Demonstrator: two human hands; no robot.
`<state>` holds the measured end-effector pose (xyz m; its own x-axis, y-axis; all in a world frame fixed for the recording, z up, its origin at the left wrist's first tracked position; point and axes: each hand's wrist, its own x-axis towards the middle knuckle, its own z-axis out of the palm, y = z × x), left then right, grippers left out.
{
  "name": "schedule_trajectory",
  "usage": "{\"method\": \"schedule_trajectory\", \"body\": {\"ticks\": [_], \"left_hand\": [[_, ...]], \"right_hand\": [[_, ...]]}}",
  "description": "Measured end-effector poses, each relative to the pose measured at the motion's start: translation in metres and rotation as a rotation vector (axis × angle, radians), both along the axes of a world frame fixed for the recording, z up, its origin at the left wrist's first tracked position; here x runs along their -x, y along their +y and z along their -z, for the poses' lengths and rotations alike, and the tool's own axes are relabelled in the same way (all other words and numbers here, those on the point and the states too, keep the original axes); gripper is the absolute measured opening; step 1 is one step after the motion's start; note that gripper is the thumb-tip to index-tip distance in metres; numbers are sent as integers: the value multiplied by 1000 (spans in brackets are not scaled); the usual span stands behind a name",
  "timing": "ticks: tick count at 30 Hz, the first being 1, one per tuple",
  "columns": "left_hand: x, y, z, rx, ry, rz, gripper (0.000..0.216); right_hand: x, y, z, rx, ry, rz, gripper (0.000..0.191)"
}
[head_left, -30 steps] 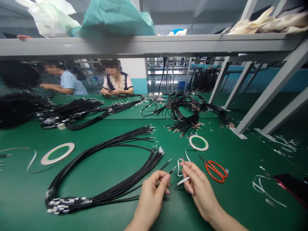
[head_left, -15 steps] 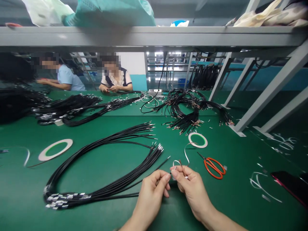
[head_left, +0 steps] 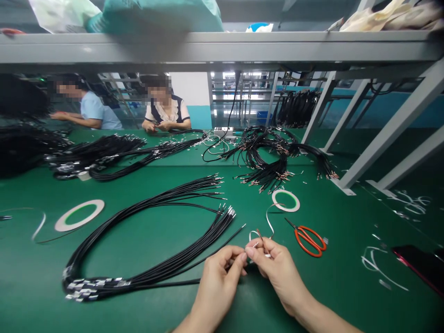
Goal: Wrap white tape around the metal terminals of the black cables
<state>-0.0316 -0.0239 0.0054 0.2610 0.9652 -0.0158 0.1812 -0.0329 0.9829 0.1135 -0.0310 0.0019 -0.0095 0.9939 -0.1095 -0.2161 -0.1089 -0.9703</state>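
My left hand (head_left: 220, 280) is closed on a black cable (head_left: 189, 282), pinching it close to its end. The cable runs back to the left into a looped bundle of black cables (head_left: 121, 217) with metal tips and silvery wraps. Against it, fingertips touching, my right hand (head_left: 274, 270) pinches a narrow strip of white tape (head_left: 268, 222) with a brown backing, beside the cable's metal tip. From that hand the strip leads up to a white tape roll (head_left: 274, 199) with a green inside. Fingers partly cover the contact between tape and cable.
Orange-handled scissors (head_left: 310, 240) lie right of my hands. Another tape roll (head_left: 62, 224) is at left. Behind are more black cable bundles (head_left: 270, 157). Tape scraps (head_left: 373, 263) and a dark phone-like object (head_left: 416, 266) lie at right. Two people sit across the table, under a metal shelf (head_left: 222, 48).
My left fingers have shifted slightly right, closer against my right thumb. The cable's metal tip now shows above the right thumb. The bundle, rolls and scissors stay put.
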Motion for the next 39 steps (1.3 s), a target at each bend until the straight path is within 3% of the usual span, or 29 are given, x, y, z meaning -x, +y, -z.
{"method": "schedule_trajectory", "body": {"ticks": [5,10,15,21,27,33,39], "left_hand": [[1,1,-2,-132,51,-43,16],[1,3,2,-118,-63,-151,17],[2,3,8,-114,-67,-122,26],[4,2,1,-226,2,-73,28],[3,3,-1,-234,38,-54,13],[4,6,-3,-277,37,-57,12],[4,4,-7,-306,37,-78,13]], "right_hand": [[-3,1,2,-23,-10,12,30],[-2,-3,1,-3,7,-31,31],[1,-7,1,-80,-82,-94,29],[1,-7,4,-193,-241,-114,27],[1,-7,6,-156,-153,-128,21],[-3,-6,0,-208,-173,-28,20],[-4,-7,-3,-60,-126,-57,24]]}}
